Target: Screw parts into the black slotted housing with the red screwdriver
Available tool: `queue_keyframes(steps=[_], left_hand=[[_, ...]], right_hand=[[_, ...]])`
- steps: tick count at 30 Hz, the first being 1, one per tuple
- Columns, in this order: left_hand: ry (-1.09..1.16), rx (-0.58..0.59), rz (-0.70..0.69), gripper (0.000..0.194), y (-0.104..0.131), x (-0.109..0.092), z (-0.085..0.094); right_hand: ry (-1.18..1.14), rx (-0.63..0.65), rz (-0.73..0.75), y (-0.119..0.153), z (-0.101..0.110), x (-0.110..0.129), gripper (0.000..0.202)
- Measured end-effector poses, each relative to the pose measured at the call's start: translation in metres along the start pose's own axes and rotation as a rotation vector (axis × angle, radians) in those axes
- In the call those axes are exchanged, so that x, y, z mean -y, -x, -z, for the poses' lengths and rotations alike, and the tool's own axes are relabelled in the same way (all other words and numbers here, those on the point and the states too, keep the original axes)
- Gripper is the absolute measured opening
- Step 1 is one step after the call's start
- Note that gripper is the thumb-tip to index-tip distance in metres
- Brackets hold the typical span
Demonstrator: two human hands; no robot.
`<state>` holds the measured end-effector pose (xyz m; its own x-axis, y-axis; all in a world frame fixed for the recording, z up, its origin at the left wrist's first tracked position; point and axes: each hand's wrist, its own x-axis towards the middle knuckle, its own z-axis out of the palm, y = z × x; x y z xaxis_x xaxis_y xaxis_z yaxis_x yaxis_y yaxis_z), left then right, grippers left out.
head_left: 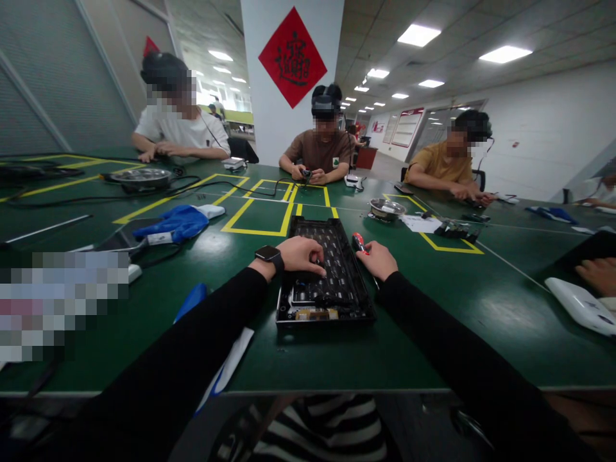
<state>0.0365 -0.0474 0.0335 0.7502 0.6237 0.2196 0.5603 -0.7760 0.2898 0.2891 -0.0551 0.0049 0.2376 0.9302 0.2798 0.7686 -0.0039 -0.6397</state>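
Observation:
An opened black device housing (359, 301) lies lengthwise in front of me, with rows of small dark parts inside and a tan strip at its near end. Over its left half is my left hand (303, 255), wearing a dark watch at the wrist. Its fingers are curled and thumb drawn in; anything small between them is hidden. Just right of the housing, my right hand (379, 260) rests on the table, closed around a red-and-black screwdriver (359, 243). The screwdriver's thin shaft points back toward me.
The green table (433, 346) carries yellow tape outlines. Blue gloves (176, 223) lie left, beside cables and a metal bowl (139, 178). Another metal bowl (386, 208) and a white sheet (420, 223) are ahead right. A white device (580, 305) sits far right. Several people work around the table.

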Motion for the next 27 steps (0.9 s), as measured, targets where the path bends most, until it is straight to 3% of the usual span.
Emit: queue_keyframes(steps=[4,7,9,11,14,16,27], left_hand=[[-0.016,-0.009,0.028,0.042,0.0,-0.003,0.001],[-0.046,-0.012,0.034,0.042,0.0,-0.004,0.0],[-0.069,-0.015,0.028,0.041,0.0,-0.004,0.0],[-0.088,-0.02,0.018,0.039,0.0,-0.003,-0.001],[-0.109,-0.028,0.011,0.036,0.0,-0.002,-0.002],[-0.113,-0.027,0.011,0.033,0.001,-0.002,-0.002],[-0.117,-0.038,0.013,0.033,0.001,-0.001,-0.004]], right_hand=[[-0.148,-0.117,-0.013,-0.009,0.012,0.006,0.025],[-0.577,-0.247,0.044,-0.006,0.023,0.019,0.024],[-0.977,-0.218,0.111,0.002,0.026,0.029,0.019],[-1.184,-0.055,0.141,0.014,0.024,0.039,0.019],[-1.148,0.202,0.149,0.032,0.016,0.052,0.02],[-1.063,0.304,0.173,0.042,0.011,0.058,0.022],[-0.98,0.456,0.216,0.058,0.007,0.067,0.025]])
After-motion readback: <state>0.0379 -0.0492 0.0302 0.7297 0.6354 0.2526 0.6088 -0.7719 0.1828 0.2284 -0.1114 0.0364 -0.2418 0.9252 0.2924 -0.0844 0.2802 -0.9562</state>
